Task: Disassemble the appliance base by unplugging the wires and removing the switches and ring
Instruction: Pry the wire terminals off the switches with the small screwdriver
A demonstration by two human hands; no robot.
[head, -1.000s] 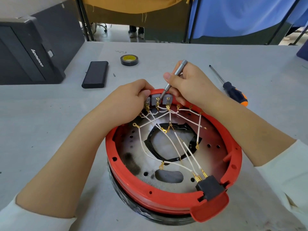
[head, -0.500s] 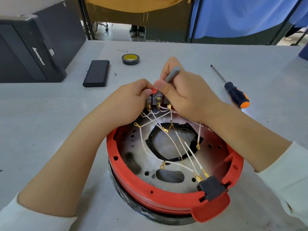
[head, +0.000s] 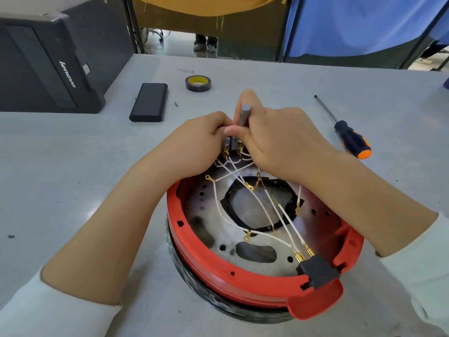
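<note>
— Grey table (head: 73,166), blue curtain (head: 352,23) behind. Where's the base?

— The base (head: 243,271) sits under both wrists, wires (head: 264,210) fanning back from the fingertips.

— And the hands?

— Right hand (head: 279,139) curls round a metal tool (head: 243,116), upright. Left hand (head: 194,144) pinches at the switches (head: 229,143), just beside the right thumb.

— Anything else?

— A screwdriver (head: 349,137) right of the knuckles; tape (head: 198,83) beyond the fingers.

Bright even daylight, soft shadows, sharp focus, wide-angle edge bowing

Round red-ringed appliance base (head: 233,276) lies open-side up, white wires (head: 252,203) crossing inside.
</note>
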